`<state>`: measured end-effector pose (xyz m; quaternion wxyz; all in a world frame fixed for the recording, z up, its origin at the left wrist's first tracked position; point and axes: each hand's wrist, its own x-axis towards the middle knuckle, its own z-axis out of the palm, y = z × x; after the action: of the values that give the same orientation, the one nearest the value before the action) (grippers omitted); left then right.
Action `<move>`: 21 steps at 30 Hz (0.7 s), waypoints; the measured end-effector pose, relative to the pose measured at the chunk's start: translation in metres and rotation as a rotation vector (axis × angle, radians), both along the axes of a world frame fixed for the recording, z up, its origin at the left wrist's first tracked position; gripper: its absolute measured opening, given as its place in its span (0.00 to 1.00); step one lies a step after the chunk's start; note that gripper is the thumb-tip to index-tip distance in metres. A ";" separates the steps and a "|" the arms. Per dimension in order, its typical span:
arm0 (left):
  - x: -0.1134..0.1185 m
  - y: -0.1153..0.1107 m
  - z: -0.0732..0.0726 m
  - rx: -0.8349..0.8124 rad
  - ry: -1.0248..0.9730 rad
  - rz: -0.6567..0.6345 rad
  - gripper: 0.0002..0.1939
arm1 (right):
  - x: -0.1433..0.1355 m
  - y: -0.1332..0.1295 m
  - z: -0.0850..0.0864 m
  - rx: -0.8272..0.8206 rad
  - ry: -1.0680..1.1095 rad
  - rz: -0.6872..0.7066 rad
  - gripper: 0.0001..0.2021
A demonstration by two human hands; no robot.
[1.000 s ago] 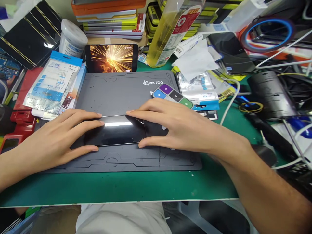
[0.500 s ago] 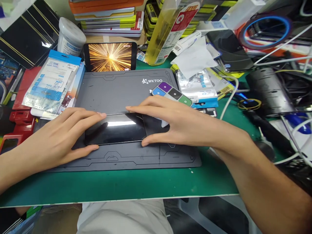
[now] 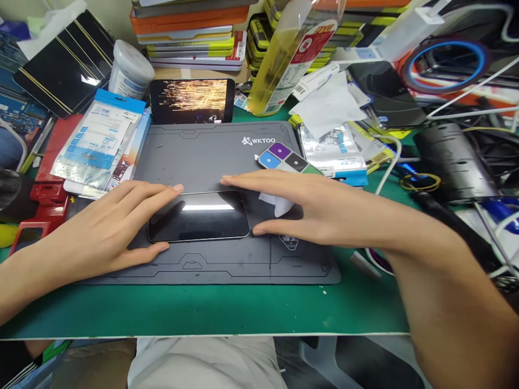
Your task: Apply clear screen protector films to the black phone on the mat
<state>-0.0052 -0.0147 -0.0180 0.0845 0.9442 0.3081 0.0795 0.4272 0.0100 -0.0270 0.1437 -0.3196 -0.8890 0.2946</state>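
Note:
A black phone [image 3: 203,219] lies screen up on the grey mat [image 3: 194,156], with a bright reflection across its glass. My left hand [image 3: 117,224] rests at the phone's left end, fingertips at its upper edge and thumb at its lower edge, gripping it. To the right of the phone is my right hand [image 3: 308,202], thumb and fingers spread wide with nothing between them. Beneath that hand lie a small white scrap [image 3: 279,205] and part of a pad with coloured squares [image 3: 279,151].
A lit phone [image 3: 192,100] stands behind the mat. Packets [image 3: 97,135] and a white tub [image 3: 130,70] are at the left. At the back stands a bottle of yellow liquid [image 3: 284,59]. Cables, blue-ringed tape [image 3: 446,62] and a black cylinder [image 3: 454,156] crowd the right.
My right hand has let go of the phone's right end and moved slightly right. The view has shifted a little, and the standing phone's picture has changed.

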 end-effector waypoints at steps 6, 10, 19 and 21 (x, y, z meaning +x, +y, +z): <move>0.001 0.001 -0.002 0.044 -0.008 -0.034 0.43 | 0.017 0.001 0.000 0.154 -0.018 -0.084 0.33; -0.002 0.001 -0.003 0.010 -0.038 -0.017 0.43 | 0.015 0.006 0.000 0.225 -0.049 -0.097 0.18; -0.004 0.000 -0.003 -0.020 -0.044 -0.002 0.41 | -0.016 -0.006 0.010 0.150 0.053 -0.194 0.13; -0.004 0.000 -0.002 -0.009 -0.047 -0.010 0.40 | -0.022 -0.005 0.005 0.121 0.048 -0.160 0.16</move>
<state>-0.0094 -0.0144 -0.0203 0.0963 0.9433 0.3017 0.1000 0.4056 0.0049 -0.0223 0.2073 -0.3733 -0.8730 0.2356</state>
